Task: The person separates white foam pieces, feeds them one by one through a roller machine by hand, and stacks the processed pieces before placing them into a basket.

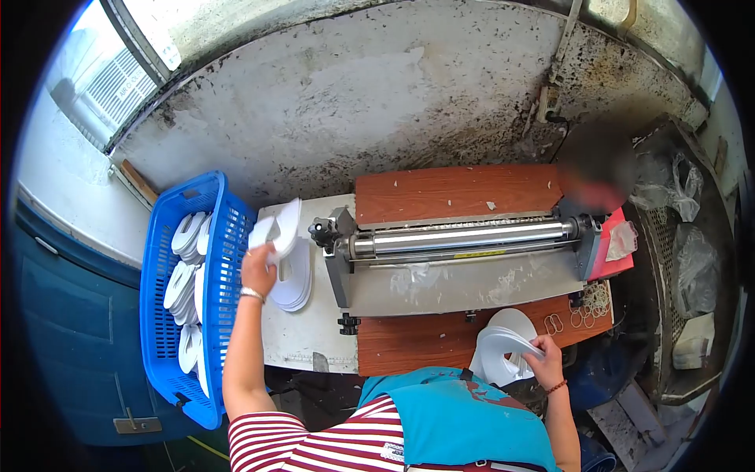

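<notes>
White cut-outs [182,291] crowd the space left of the roller machine [472,238], standing in bundles inside the blue basket [233,228], and the worry there is snagging: an edge brushing that perforated plastic wall could bend and pull a bundle askew. Just beside the machine's left end, the left hand [258,271] has its fingers closed on a raised cut-out [288,224], a smooth, pale sheet bowed into a loose curve; one layer or several, I cannot tell. Careful here, because a slack pinch could let it slide, and a knock from that hand could skew the neat stack [292,285] beside it, all rounded ends and thin, even layers on the pale tabletop [291,334]. Across the middle, it's the machine itself, polished metal cylinder gleaming, flat plate scuffed with whitish smears, wood-grain board [417,346] underneath. And in front of its right end, the right hand [548,364] pinches the outer edge of a fanned bundle [502,340], thumb and fingers gripping while the layers splay around an open centre. That could be the riskiest spot: it sits at the board's front edge, so a loosened grip could spill sheets off. Near the machine's right foot, rubber bands [591,308] lie in thin, tangled loops; a careless sweep could scatter them.
</notes>
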Motion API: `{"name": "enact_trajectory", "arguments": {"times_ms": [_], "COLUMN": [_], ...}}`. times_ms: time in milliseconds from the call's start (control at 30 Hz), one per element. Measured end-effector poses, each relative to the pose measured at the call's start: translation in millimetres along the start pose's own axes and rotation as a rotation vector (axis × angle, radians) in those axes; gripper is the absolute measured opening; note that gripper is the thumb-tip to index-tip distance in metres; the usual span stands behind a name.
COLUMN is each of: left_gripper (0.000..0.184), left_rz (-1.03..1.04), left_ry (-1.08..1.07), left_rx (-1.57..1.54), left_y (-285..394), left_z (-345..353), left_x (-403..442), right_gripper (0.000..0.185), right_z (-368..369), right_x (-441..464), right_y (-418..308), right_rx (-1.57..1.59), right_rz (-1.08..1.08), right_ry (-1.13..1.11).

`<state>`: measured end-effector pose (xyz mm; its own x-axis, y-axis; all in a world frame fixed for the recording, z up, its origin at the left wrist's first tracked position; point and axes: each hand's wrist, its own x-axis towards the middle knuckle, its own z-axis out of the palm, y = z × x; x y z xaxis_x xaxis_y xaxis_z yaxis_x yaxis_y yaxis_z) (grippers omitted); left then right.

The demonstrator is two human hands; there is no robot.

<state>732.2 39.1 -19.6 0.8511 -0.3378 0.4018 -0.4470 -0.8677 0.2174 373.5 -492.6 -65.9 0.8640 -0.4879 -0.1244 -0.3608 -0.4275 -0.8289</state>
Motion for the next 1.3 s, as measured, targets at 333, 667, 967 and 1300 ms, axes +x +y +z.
{"name": "enact_trajectory", "arguments": {"times_ms": [333,667,967,1300], "left_gripper": [0.022,0.028,0.031,0.030], "left_rz": [-0.125,0.475,0.189,0.587], "left_ry": [0.287,-0.110,-0.772,0.181], "left_rx": [-0.292,-0.421,-0.529,-0.399], "left_y": [79.0,296.7,360.6,350.4], "left_z": [13.7,57.4,132.7,87.3], "left_x": [-61.0,73.2,166.3,185.4], "right_gripper": [0.035,0.023,0.018,0.021], "right_z": [-30.2,4.9,3.4,15.4], "right_x": [10.0,83.3,101.9,105.1], "right_y": [-87.8,-86.2,-102.7,-91.6], "right_rx": [0.593,0.619,0.687,0.637], "right_rz": [-0.007,0.322,0.305,0.379], "right_ry": [-0.083,-0.214,-0.264,-0.149]}}
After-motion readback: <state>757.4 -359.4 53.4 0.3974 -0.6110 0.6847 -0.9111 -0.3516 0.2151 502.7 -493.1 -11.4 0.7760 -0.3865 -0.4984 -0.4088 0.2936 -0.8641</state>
